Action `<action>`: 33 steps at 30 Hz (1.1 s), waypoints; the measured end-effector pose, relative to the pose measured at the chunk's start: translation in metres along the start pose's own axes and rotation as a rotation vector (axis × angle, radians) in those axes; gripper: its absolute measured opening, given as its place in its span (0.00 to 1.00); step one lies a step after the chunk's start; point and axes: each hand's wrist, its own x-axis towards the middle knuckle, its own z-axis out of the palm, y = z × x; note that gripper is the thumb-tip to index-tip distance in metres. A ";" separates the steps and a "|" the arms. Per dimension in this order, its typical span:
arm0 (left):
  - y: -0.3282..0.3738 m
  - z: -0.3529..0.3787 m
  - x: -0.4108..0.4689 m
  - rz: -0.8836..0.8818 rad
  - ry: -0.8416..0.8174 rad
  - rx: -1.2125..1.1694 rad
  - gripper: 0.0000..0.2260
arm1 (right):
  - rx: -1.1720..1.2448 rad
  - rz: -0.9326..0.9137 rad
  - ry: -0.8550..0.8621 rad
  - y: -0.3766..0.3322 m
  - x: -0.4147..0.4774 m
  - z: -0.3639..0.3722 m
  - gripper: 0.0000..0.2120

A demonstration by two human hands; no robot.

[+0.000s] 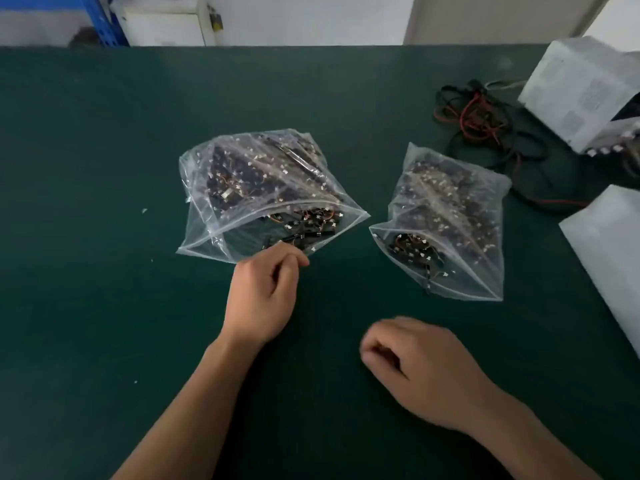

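Observation:
Two clear zip bags of small black electronic parts with thin wires lie on the green table (104,168), their mouths facing me. My left hand (263,292) is at the open mouth of the left bag (256,188). Its fingers are curled, and its thumb and forefinger pinch together on the bag's lower lip. Whether a part is between them is hidden. My right hand (419,368) is blurred and hovers over bare table, below and left of the right bag (450,220). Its fingers are curled under, and nothing shows in them.
A tangle of black and red cables (485,133) lies at the back right beside a white box-shaped device (581,91). A white sheet or package (609,247) overhangs the right edge. Small white scraps dot the table's left side. A blue rack (110,22) stands beyond the far edge.

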 end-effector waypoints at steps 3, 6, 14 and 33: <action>0.003 -0.007 -0.001 -0.005 0.054 0.126 0.12 | -0.003 -0.049 0.204 -0.020 0.058 0.011 0.04; 0.000 -0.006 -0.003 -0.018 0.019 0.243 0.13 | -0.031 -0.037 0.335 -0.029 0.092 0.021 0.04; 0.004 0.003 -0.004 -0.001 -0.042 0.362 0.17 | 0.073 -0.037 0.435 -0.017 0.091 0.027 0.04; -0.004 0.018 0.024 -0.181 -0.037 0.472 0.17 | -0.008 -0.017 0.509 -0.020 0.146 0.022 0.21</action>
